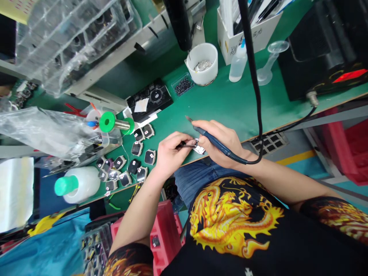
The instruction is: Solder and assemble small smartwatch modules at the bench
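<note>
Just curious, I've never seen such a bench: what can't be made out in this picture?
All in the head view:
The small metal part: mostly covered by the right hand holding the soldering iron and the tweezers in the left hand.
The white cup: contents too small to identify.
The clear drawer box: cut off by the top edge, blurred.

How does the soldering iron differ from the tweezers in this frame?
The soldering iron, in the right hand, has a blue grip and a trailing black cable; the tweezers, in the left hand, are thin, dark and cordless. The iron's tip points away from the small metal part; the tweezers reach to it. Both are held over the front edge of the green table.
</note>
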Tool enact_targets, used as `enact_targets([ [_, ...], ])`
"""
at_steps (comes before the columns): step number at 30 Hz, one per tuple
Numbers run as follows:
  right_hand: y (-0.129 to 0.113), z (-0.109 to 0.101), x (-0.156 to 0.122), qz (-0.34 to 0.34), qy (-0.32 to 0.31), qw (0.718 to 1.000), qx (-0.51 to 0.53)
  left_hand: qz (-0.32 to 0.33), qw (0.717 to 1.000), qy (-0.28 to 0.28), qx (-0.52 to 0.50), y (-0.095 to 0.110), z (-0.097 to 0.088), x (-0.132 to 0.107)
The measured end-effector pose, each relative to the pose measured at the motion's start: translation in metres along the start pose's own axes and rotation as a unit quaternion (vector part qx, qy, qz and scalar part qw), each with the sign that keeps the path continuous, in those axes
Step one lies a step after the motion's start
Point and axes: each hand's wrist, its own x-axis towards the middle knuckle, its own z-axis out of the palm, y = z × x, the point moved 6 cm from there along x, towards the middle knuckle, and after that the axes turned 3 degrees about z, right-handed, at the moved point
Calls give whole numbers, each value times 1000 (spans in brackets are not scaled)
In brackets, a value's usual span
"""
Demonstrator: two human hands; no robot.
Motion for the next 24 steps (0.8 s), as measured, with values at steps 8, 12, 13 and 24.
enact_targets([
  [8, 2, -1, 0, -7, 14, 1000, 16, -20, 998, 38, 38, -1, 3, -2],
  [12, -1, -5, 3, -10, 8, 999, 40, -85, 993, 79, -40, -10, -5, -7],
  [13, -2, -7, 3, -10, 9, 999, 48, -102, 987, 97, -75, -13, -7, -9],
  [24, 3, -11, 3, 37, 10, 987, 157, -121, 953, 236, -144, 1, -23, -48],
])
